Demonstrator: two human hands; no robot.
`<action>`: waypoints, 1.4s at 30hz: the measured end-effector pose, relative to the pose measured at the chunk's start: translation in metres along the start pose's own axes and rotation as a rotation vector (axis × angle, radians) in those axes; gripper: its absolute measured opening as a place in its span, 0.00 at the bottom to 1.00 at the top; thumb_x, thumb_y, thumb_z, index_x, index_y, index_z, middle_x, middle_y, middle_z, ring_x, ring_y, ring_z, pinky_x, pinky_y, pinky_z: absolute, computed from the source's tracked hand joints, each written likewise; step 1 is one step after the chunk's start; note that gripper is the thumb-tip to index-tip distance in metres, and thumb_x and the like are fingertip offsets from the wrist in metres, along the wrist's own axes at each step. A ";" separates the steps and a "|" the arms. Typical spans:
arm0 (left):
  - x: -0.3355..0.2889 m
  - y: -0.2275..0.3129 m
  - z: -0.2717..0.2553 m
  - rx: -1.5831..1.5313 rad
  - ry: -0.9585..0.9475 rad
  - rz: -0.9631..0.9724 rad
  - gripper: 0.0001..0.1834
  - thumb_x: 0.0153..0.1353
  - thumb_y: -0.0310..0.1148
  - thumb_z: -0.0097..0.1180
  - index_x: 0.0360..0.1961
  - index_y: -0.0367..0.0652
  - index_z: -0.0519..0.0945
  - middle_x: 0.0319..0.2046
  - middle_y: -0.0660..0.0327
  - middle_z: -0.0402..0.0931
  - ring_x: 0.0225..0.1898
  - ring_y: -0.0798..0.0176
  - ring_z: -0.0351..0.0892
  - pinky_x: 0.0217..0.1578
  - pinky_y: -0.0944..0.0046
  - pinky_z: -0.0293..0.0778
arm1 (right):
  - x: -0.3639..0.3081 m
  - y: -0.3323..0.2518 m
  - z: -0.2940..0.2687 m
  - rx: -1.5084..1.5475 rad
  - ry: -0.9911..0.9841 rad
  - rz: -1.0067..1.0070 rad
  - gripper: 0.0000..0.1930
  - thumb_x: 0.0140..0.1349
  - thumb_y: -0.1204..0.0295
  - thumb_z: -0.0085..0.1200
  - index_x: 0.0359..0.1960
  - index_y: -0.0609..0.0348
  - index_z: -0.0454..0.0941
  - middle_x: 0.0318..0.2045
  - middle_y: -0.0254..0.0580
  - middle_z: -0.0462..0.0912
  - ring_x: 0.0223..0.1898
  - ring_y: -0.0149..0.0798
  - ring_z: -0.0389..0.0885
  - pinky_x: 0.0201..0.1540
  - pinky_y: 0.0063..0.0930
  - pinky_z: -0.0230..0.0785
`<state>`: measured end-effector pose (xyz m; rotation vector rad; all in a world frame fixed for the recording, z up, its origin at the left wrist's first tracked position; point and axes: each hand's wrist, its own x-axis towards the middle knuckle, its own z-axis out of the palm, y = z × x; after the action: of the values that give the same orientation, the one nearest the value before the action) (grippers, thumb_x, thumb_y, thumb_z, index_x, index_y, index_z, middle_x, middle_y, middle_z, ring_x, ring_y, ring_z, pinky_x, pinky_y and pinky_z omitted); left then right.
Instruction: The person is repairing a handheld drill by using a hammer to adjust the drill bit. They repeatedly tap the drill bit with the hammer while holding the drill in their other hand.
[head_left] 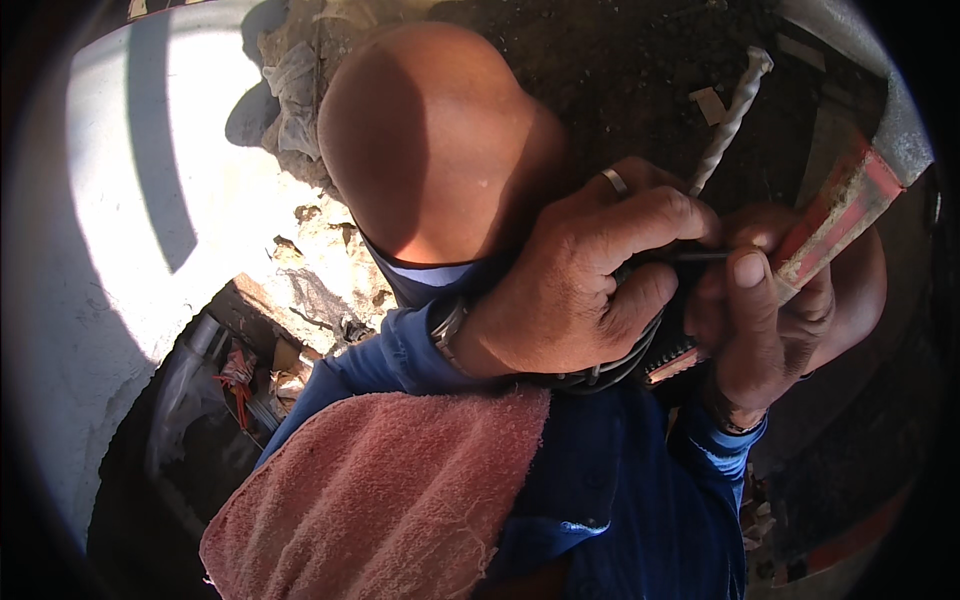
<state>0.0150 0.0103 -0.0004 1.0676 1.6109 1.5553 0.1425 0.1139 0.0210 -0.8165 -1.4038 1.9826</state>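
Observation:
My left hand [570, 270], with a ring on one finger, is closed in front of my lap, its thumb and forefinger near each other. From there a thin black cable [700, 256] runs to my right hand [765, 310], which pinches it under the thumb. Loops of black cord [610, 372] lie below the hands, partly covered by them. Beyond my left knuckles a pale spiral rod [728, 133], like a drill bit, points up and away; its base is hidden. A worn red and tan strip [838, 222] slants past my right hand; whether that hand grips it, I cannot tell.
My bare left knee [430, 140] rises at the upper middle, and my right knee [862, 290] is behind the right hand. A pink towel [380, 490] hangs over my front. At left stands a broken-edged, sunlit pale slab [100, 230], with plastic scraps [190, 400] beside it.

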 end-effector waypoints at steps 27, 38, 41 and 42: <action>0.022 -0.005 0.005 0.063 -0.033 0.003 0.09 0.61 0.24 0.63 0.29 0.38 0.73 0.27 0.56 0.71 0.30 0.55 0.73 0.32 0.59 0.70 | 0.011 -0.020 0.006 -0.233 0.045 0.059 0.21 0.72 0.70 0.54 0.59 0.73 0.70 0.22 0.32 0.76 0.14 0.19 0.65 0.14 0.15 0.54; 0.025 -0.013 -0.002 -0.014 -0.078 -0.031 0.09 0.63 0.24 0.61 0.29 0.39 0.72 0.29 0.59 0.73 0.31 0.59 0.72 0.34 0.63 0.70 | -0.040 -0.117 -0.070 -0.494 0.641 -0.071 0.29 0.77 0.62 0.40 0.70 0.74 0.58 0.23 0.40 0.70 0.16 0.23 0.64 0.13 0.16 0.59; 0.025 -0.016 0.000 -0.014 -0.120 -0.034 0.10 0.65 0.26 0.61 0.29 0.39 0.72 0.30 0.60 0.73 0.31 0.60 0.71 0.34 0.63 0.70 | -0.055 -0.096 -0.067 -0.818 0.161 0.032 0.29 0.76 0.61 0.43 0.70 0.73 0.59 0.22 0.38 0.69 0.14 0.23 0.62 0.14 0.16 0.58; 0.024 -0.018 -0.002 -0.026 -0.130 -0.041 0.10 0.65 0.26 0.61 0.30 0.39 0.71 0.30 0.60 0.73 0.32 0.61 0.71 0.34 0.63 0.70 | -0.055 -0.097 -0.060 -0.882 0.125 0.075 0.29 0.76 0.61 0.44 0.70 0.72 0.59 0.22 0.38 0.69 0.14 0.23 0.62 0.14 0.15 0.58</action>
<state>0.0004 0.0310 -0.0161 1.0921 1.5119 1.4462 0.2334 0.1368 0.1059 -1.3374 -2.2091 1.2670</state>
